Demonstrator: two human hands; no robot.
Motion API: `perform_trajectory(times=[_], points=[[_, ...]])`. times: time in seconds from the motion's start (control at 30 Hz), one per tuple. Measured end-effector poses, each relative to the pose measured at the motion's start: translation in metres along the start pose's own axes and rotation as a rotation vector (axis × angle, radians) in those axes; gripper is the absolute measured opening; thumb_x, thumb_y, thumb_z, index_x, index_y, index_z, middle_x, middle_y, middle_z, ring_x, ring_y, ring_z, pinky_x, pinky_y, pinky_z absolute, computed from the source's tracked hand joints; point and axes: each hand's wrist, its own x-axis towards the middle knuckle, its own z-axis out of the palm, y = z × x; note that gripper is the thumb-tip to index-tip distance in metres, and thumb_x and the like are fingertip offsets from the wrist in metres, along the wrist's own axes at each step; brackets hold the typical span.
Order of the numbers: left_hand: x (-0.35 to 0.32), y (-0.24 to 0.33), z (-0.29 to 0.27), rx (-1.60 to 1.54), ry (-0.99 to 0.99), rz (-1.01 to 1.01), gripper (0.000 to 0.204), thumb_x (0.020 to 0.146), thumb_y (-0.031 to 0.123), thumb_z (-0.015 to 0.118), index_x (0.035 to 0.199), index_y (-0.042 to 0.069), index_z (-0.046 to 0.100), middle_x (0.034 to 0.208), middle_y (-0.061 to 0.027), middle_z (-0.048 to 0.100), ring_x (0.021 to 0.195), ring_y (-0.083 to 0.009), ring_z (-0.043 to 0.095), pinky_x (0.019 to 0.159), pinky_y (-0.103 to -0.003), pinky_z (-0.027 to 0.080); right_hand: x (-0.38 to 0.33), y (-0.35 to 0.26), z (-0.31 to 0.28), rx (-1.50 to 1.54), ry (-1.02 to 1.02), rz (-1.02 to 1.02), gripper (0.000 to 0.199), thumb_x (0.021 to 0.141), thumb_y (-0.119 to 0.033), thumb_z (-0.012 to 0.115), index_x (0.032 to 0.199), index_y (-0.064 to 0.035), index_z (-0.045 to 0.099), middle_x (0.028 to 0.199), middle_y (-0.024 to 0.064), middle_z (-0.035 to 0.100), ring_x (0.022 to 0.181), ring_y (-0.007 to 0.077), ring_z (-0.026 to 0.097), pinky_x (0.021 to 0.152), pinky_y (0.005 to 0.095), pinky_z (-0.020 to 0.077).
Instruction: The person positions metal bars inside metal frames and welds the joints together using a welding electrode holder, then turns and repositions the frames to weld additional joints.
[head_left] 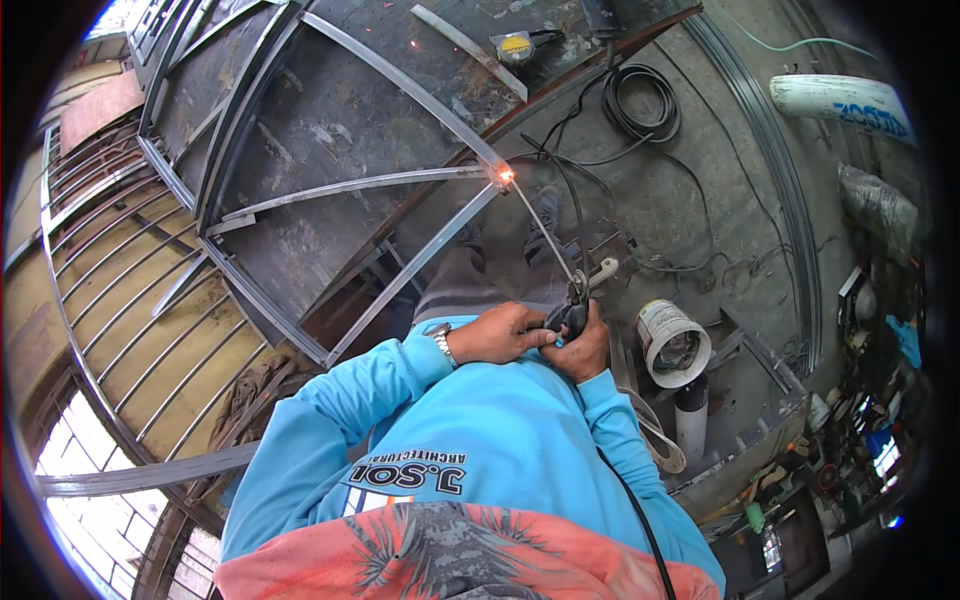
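Yellow tape measure [516, 47], white bucket [658, 322], crumpled clear plastic [880, 205], barred window [95, 490]

Left grip [495, 334] and right grip [586, 350] on black electrode holder [571, 318], rod [543, 231] tip aglow at metal frame [418, 269]

metal bars [415, 272] block ahead-left; gaps open between them

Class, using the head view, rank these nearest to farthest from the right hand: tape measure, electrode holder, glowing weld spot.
1. Electrode holder: held in the right hand.
2. Glowing weld spot: ahead and left.
3. Tape measure: farther ahead, near the top.
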Motion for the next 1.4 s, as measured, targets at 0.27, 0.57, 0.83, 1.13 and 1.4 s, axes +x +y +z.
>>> perform_trajectory(times=[0.27, 0.57, 0.83, 1.13, 1.4], points=[[0.001, -0.004, 0.002, -0.022, 0.073, 0.088, 0.031, 0.099, 0.029, 0.061, 0.111, 0.001, 0.068, 0.083, -0.0219, 0.067, 0.069, -0.0317, 0.062, 0.066, -0.041, 0.047, 0.004, 0.002, 0.001, 0.011, -0.025, 0.006, 0.053, 0.057, -0.027, 0.084, 0.097, -0.0087, 0.054, 0.069, 0.0095, 0.064, 0.064, 0.0259, 0.069, 0.061, 0.0395, 0.0555], [0.001, -0.006, 0.004, -0.004, 0.078, 0.077, 0.031, 0.096, 0.030, 0.064, 0.110, 0.003, 0.069, 0.080, -0.0235, 0.065, 0.070, -0.0367, 0.062, 0.065, -0.043, 0.047, 0.005, 0.009, 0.004, 0.057, -0.020, -0.047, 0.060, 0.057, -0.031, 0.087, 0.102, -0.0077, 0.055, 0.071, 0.0092, 0.064, 0.065, 0.0252, 0.069, 0.062, 0.0388, 0.0555], [0.005, 0.004, 0.001, 0.091, 0.089, 0.192, 0.031, 0.096, 0.032, 0.064, 0.101, 0.001, 0.069, 0.073, -0.0252, 0.060, 0.065, -0.0417, 0.057, 0.058, -0.047, 0.043, 0.004, 0.016, 0.000, 0.139, 0.009, -0.085, 0.061, 0.056, -0.028, 0.086, 0.105, -0.0067, 0.056, 0.079, 0.0100, 0.066, 0.072, 0.0222, 0.070, 0.066, 0.0363, 0.0562], [0.007, -0.003, 0.004, 0.066, 0.084, 0.136, 0.031, 0.097, 0.031, 0.062, 0.105, 0.001, 0.069, 0.078, -0.0240, 0.063, 0.069, -0.0409, 0.060, 0.061, -0.046, 0.044, 0.005, 0.016, -0.001, 0.094, -0.014, -0.045, 0.057, 0.055, -0.025, 0.085, 0.100, -0.0050, 0.056, 0.076, 0.0102, 0.065, 0.069, 0.0237, 0.069, 0.064, 0.0373, 0.0550], [0.008, -0.001, 0.004, 0.039, 0.075, 0.122, 0.032, 0.098, 0.031, 0.062, 0.112, 0.003, 0.069, 0.084, -0.0233, 0.066, 0.074, -0.0395, 0.063, 0.064, -0.044, 0.046, 0.007, 0.015, -0.002, 0.089, -0.040, -0.003, 0.056, 0.055, -0.024, 0.084, 0.100, -0.0050, 0.055, 0.076, 0.0122, 0.065, 0.068, 0.0270, 0.068, 0.063, 0.0386, 0.0544]])
